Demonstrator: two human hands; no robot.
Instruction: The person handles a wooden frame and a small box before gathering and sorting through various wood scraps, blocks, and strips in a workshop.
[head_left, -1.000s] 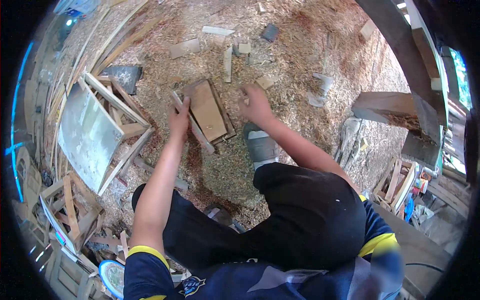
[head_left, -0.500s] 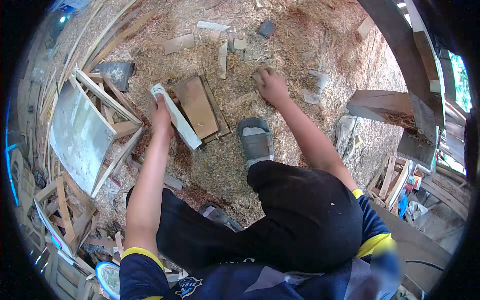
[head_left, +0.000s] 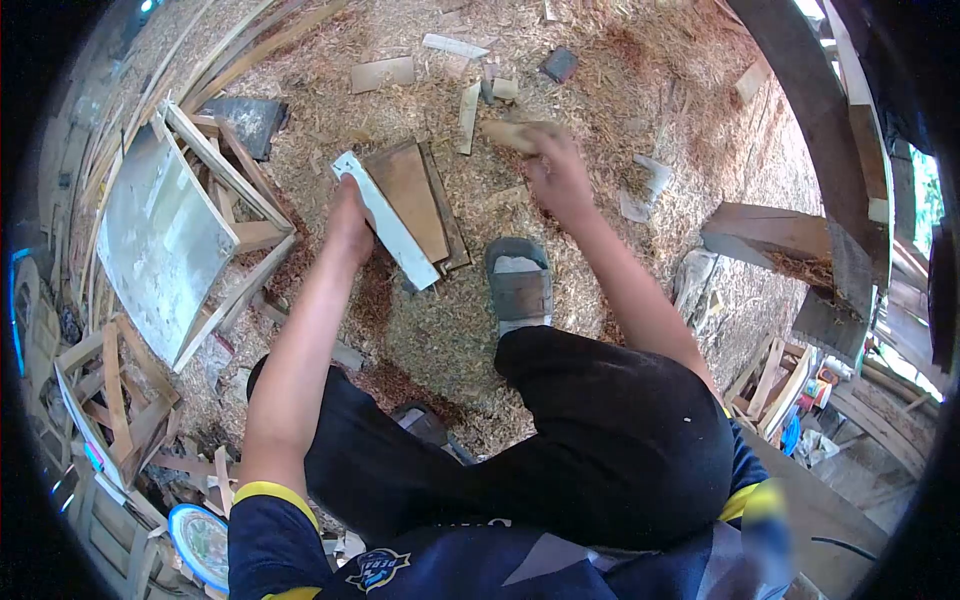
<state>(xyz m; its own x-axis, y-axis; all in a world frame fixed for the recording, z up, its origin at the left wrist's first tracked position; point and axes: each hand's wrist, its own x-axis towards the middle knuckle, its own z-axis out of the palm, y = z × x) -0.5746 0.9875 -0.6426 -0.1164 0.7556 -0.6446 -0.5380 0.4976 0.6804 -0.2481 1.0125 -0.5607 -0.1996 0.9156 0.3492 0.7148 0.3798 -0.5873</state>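
My left hand is closed around the side of a white-faced board, its thumb near the upper end. Against the board's right side are brown wooden panels, partly hidden by it, over the shavings. To the right, my right hand grips a short light-brown piece of wood, which points left and is smeared by motion. My sandalled foot stands between the two hands, just right of the panels.
Wood shavings cover the ground, with several offcuts and a dark block ahead. At left stands a wooden frame with a pale panel. A thick timber beam juts in from the right.
My right hand has lifted the piece of wood, which now shows sticking out leftward. The white-faced board has shifted right in view with my left hand, covering more of the brown panels.
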